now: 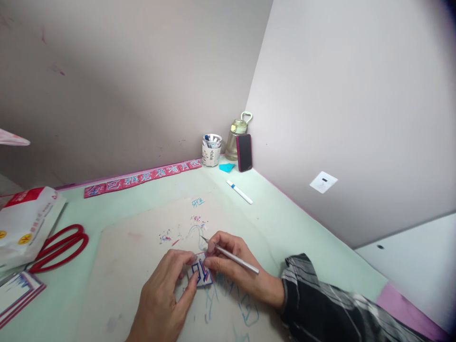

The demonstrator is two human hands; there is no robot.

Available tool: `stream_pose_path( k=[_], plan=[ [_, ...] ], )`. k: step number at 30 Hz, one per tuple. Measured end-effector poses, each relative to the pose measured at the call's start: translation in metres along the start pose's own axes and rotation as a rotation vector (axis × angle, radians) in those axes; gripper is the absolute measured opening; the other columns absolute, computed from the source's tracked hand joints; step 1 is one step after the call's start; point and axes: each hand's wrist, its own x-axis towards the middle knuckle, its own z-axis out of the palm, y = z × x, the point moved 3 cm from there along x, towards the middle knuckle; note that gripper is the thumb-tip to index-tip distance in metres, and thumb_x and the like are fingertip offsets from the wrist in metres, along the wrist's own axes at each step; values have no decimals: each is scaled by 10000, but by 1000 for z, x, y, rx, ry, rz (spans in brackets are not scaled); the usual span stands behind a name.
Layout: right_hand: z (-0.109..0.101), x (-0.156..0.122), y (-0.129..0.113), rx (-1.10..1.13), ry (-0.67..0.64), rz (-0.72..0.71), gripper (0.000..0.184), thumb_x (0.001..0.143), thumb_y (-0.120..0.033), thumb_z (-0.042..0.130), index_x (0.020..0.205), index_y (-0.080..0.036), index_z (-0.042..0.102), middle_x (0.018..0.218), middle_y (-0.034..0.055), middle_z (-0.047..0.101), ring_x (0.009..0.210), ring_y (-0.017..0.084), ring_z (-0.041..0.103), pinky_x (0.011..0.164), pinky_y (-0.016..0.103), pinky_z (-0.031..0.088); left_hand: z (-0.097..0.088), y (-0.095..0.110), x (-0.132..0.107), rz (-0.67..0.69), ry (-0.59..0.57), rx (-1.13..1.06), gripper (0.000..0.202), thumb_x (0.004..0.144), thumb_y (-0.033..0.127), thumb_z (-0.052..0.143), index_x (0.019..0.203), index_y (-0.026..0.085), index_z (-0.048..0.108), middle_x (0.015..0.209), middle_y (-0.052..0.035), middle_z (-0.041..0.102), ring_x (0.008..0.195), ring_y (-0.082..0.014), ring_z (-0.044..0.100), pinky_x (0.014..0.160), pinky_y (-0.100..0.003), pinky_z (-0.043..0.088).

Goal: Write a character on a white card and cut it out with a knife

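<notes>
A small white square (201, 276) with blue and red character strokes lies on the pale board (128, 256). The thumb and fingers of my left hand (164, 289) grip it from the left. In my right hand (238, 266) is a silver craft knife (240, 261), held like a pen, its blade pointing up and left above the board. My right fingertips also touch the square's upper right edge. Coloured shavings (166, 236) are scattered beyond the hands, and blue marker lines show on the board.
Red-handled scissors (80, 244) lie left, beside a white tissue pack (32, 223) and stacked cards (17, 297). Pink character tiles (146, 176) line the wall. At the corner stand a pen jar (211, 154), a bottle (231, 145) and a phone (244, 153); a white marker (239, 192) lies nearer.
</notes>
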Motion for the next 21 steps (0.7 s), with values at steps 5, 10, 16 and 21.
stream_pose_path(
  k=[5, 10, 16, 21],
  plan=[
    [-1, 0, 0, -2, 4, 0, 277, 779, -312, 788, 839, -169, 559, 652, -40, 583, 569, 102, 520, 572, 238, 387, 2, -2, -2, 48, -18, -3, 170, 929, 194, 527, 1081, 266, 549, 945, -2, 608, 873, -155, 630, 762, -230, 510],
    [-1, -1, 0, -11, 12, 1, 275, 771, -307, 790, 829, -169, 559, 650, -45, 567, 572, 99, 494, 565, 236, 363, 3, -2, -1, 50, -27, -23, 133, 937, 181, 518, 1039, 255, 557, 932, -3, 592, 882, -152, 616, 764, -229, 498],
    [-1, 1, -1, -13, 12, -10, 269, 763, -298, 786, 818, -166, 559, 648, -51, 543, 570, 91, 450, 552, 229, 335, 3, -4, 0, 60, -31, -92, 90, 947, 164, 519, 950, 251, 541, 915, 6, 604, 871, -136, 601, 757, -209, 481],
    [-1, 1, 0, 1, 1, -8, 259, 769, -282, 778, 824, -167, 553, 654, -41, 564, 570, 98, 474, 556, 236, 349, 4, -5, -3, 71, -35, -106, 103, 945, 149, 526, 955, 251, 541, 842, 23, 607, 778, -121, 601, 708, -195, 477]
  ],
)
